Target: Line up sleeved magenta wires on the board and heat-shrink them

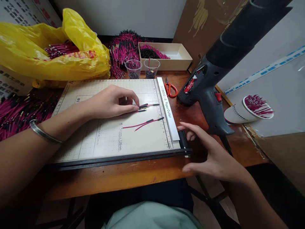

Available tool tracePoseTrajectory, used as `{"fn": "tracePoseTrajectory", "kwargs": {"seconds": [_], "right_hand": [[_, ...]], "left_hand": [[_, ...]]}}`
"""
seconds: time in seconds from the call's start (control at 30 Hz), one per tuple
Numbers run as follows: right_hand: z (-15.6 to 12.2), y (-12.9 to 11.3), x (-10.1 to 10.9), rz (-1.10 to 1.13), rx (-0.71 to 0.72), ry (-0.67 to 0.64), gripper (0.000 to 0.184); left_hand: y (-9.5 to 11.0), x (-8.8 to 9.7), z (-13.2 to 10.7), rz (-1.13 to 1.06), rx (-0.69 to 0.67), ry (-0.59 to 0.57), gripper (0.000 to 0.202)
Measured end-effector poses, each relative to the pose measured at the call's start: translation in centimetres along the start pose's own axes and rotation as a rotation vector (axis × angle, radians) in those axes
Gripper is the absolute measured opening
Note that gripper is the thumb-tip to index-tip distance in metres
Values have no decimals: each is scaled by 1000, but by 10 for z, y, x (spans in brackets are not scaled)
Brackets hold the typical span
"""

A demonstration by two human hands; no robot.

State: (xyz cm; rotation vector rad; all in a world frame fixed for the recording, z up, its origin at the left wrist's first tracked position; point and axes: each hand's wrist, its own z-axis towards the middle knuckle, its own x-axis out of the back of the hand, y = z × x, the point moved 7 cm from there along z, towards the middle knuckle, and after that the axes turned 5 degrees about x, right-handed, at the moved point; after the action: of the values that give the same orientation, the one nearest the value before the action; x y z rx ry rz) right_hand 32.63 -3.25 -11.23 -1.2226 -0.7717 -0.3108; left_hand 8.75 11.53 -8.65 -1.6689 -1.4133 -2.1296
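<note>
My left hand [114,101] rests over the paper cutter [105,143], thumb and forefinger pinched on a few short red wires with black sleeves [145,105]. Another wire end lies just below those fingertips. Two more red wires [143,123] with black tips lie loose on the board, nearer its front. Beside the cutter's black handle [183,139], my right hand [209,152] is held with thumb and fingers spread apart, nothing between them. A white strip [168,109] marked "Paper Cutter" runs along the board's right side.
A heat gun [207,76] stands at the right, near orange-handled snips [171,89]. Behind the board are two plastic cups [133,68], a cardboard tray [176,63] and a wire heap [121,47]. A yellow bag [78,68] sits left; a paper cup [238,113] holds wires at right.
</note>
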Motion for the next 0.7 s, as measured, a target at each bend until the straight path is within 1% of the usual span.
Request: {"fn": "tracePoseTrajectory", "kwargs": {"seconds": [0.03, 0.07, 0.13, 0.2, 0.23, 0.33, 0.4, 0.47, 0.53, 0.6, 0.7], "right_hand": [[4, -1, 4, 5, -12, 12, 92], [11, -3, 9, 9, -26, 36, 92], [31, -10, 19, 21, -35, 98, 80], [58, -14, 23, 12, -86, 132, 66], [73, -15, 25, 9, -108, 163, 64], [114, -14, 18, -5, -106, 185, 55], [132, -6, 10, 39, -111, 195, 50], [140, 8, -2, 104, -160, 159, 52], [140, 20, -13, 138, -199, 109, 58], [137, 24, -19, 144, -189, 72, 64], [134, 22, -20, 123, -151, 57, 67]], "left_hand": [[0, 0, 0, -1, -5, -1, 32], [1, 0, 0, 1, -8, -2, 32], [2, 0, 0, 6, -10, -1, 31], [3, 1, 0, 10, -9, 1, 30], [4, 1, 0, 10, -11, 2, 30], [6, 1, 0, 4, -19, 10, 29], [6, 1, 0, 1, -22, 21, 28], [6, 1, 0, -1, -32, 32, 27], [5, 2, 0, -4, -41, 39, 27], [5, 2, 0, -9, -39, 37, 27], [5, 1, 0, -9, -35, 33, 26]]}}
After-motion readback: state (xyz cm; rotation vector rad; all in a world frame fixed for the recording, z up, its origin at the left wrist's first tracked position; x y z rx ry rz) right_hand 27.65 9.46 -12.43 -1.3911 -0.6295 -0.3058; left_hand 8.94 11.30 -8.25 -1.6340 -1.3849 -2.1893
